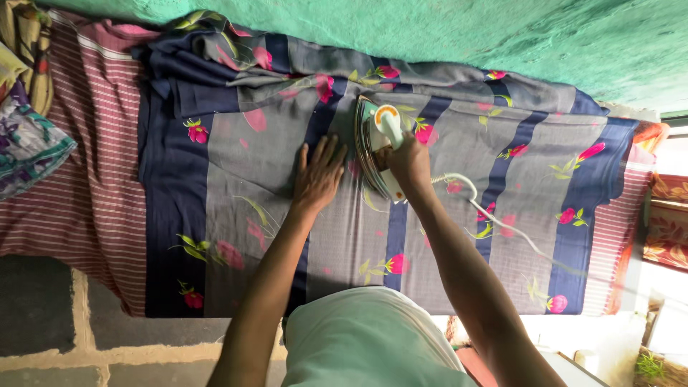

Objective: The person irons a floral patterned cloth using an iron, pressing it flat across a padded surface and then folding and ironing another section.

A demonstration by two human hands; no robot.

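Gripping the white handle of an iron (378,147), the right hand (408,161) had its fingers curled tight around the near end of that handle. The iron sat near the middle of the cloth, slightly toward the far side. Its long axis ran near to far and leaned a little to the left, with the pointed nose aimed away from the person toward the green wall (502,36). An orange-ringed dial showed on the far end of the handle. A white cord (494,215) left the near end of the iron, looped just right of the wrist and trailed off to the near right across the cloth.

Just left of the iron, the left hand (319,175) lay flat on the cloth, palm down, fingers spread wide and pointing away from the person. It was close beside the iron, though whether they touched could not be told.

The cloth (236,179) was grey with wide navy stripes and pink flowers on green leaves. It was spread smooth across most of the surface and bunched in folds along the far left edge. Under it lay a maroon sheet with thin white stripes (79,186), showing at the left and at the right edge. A patterned bundle of fabric (25,140) rested at the far left.
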